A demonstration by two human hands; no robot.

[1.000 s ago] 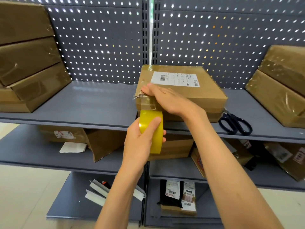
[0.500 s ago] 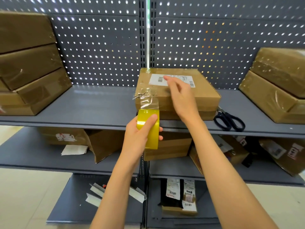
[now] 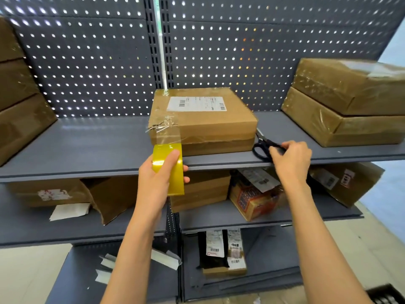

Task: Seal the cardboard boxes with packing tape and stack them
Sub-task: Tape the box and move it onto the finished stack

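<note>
Moved since half a second ago: right hand, off the box top and over to the black-handled scissors on the grey metal shelf, fingers curled onto the handles, presumably to cut the strip. Brown cardboard box with white shipping label sits mid-shelf near the front edge, between sealed stacks at either end. Left hand grips the yellow packing-tape roll just below the box's left front corner, keeping the clear strip taut.
</note>
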